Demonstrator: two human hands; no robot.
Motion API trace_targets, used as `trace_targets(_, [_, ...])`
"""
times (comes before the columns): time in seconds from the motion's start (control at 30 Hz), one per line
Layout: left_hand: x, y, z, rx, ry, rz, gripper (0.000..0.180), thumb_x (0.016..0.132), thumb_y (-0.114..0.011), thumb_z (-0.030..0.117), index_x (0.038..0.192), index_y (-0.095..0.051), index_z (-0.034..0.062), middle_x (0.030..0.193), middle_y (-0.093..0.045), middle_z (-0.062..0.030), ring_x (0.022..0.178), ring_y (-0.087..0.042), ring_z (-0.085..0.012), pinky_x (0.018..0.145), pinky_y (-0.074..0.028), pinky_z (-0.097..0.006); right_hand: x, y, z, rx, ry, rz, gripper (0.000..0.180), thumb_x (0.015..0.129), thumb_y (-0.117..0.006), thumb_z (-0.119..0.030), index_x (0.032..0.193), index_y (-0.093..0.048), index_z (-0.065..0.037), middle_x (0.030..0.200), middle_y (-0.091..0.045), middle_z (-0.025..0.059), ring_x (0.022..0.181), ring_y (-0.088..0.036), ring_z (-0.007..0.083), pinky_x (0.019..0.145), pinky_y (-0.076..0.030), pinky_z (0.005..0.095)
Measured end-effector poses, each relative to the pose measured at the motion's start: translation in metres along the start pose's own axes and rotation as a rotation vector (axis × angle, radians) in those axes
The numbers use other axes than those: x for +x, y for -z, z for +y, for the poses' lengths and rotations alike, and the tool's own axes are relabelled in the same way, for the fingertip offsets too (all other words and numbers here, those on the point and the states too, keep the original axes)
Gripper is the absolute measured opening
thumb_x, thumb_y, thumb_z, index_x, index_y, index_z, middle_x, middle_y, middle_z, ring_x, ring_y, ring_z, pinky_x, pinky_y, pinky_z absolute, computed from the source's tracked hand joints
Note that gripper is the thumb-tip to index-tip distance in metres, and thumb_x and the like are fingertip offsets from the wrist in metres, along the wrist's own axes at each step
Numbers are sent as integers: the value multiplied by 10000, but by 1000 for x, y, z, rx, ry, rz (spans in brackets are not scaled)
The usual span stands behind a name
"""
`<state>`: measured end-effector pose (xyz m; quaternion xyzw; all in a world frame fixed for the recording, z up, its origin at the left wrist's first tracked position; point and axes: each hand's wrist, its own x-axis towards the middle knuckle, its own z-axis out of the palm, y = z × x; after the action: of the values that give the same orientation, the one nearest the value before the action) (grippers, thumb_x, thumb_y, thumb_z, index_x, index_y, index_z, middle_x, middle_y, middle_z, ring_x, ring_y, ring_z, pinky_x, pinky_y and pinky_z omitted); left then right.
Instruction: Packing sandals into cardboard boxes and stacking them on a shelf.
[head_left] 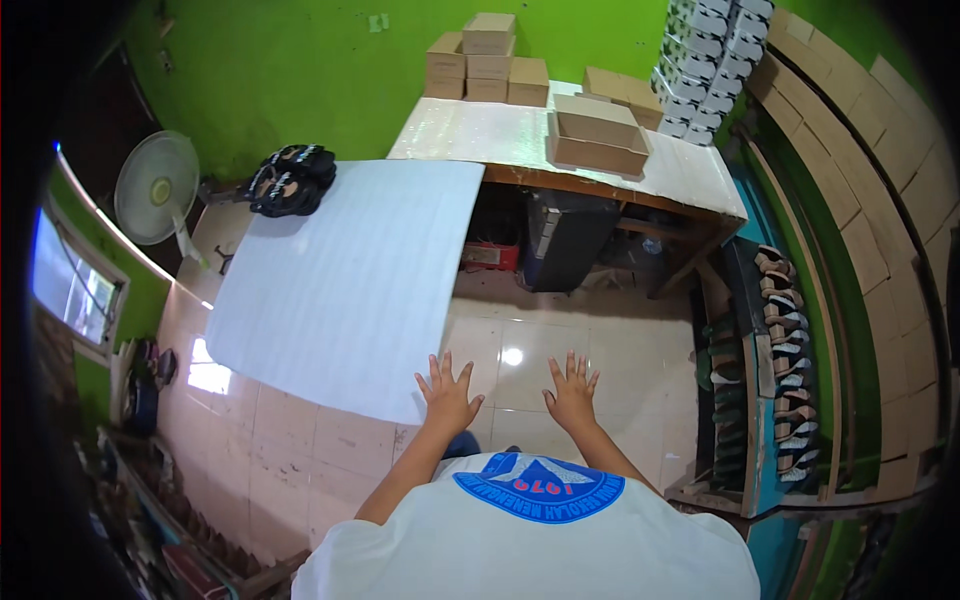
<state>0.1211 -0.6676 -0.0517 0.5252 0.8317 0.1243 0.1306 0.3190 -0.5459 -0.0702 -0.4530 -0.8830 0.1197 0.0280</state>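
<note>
Both of my hands are held out in front of me, palms down and fingers spread, with nothing in them. My left hand [448, 397] is by the near right corner of a large white sheet-topped table [350, 280]; whether it touches that edge I cannot tell. My right hand [573, 393] hangs over the tiled floor [630, 360], apart from any object. At the far left end of the white top lies a bunch of black sandals or straps [291, 181]. An open brown cardboard box [600, 140] rests on the farther table [690, 170].
Several closed brown boxes [488, 65] are stacked against the green wall, beside a tall pile of white patterned boxes [700, 70]. A fan [158, 188] stands at left. Footwear lines a rack [790, 370] at right. A dark case [568, 240] sits under the far table.
</note>
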Motion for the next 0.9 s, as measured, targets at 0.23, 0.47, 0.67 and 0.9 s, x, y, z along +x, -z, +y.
trace_targets(0.23, [-34, 28, -80, 13, 26, 25, 634, 734, -650, 367, 1296, -434, 169, 1436, -117, -226, 1324, -33, -447, 970, -45, -684, 16, -6, -89, 6, 69, 37, 658, 780, -619, -266, 1360, -316, -203, 1428, -213, 192, 1318, -192, 386, 1012, -128, 624])
trace_targets(0.47, [-75, 84, -214, 5, 132, 11, 627, 739, -653, 356, 1294, -434, 164, 1438, -107, -226, 1327, -18, -444, 978, -44, -677, 39, -27, -246, 225, 263, 83, 584, 788, -595, -212, 1327, -373, -174, 1407, -255, 196, 1284, -292, 336, 1013, -165, 606])
trace_targets(0.67, [-103, 122, -325, -9, 291, 24, 628, 741, -660, 337, 1297, -427, 160, 1443, -95, -217, 1330, -7, -435, 987, -38, -666, 57, -45, -352, 278, 475, 78, 560, 777, -585, -146, 1306, -401, -168, 1391, -298, 168, 1242, -361, 296, 1014, -185, 602])
trace_targets(0.9, [-78, 144, -366, -82, 340, 32, 619, 746, -658, 330, 1294, -431, 155, 1445, -91, -212, 1337, 2, -416, 1001, -18, -647, 89, -53, -379, 252, 370, 44, 547, 771, -608, -145, 1285, -424, -157, 1370, -336, 157, 1236, -367, 297, 1014, -193, 597])
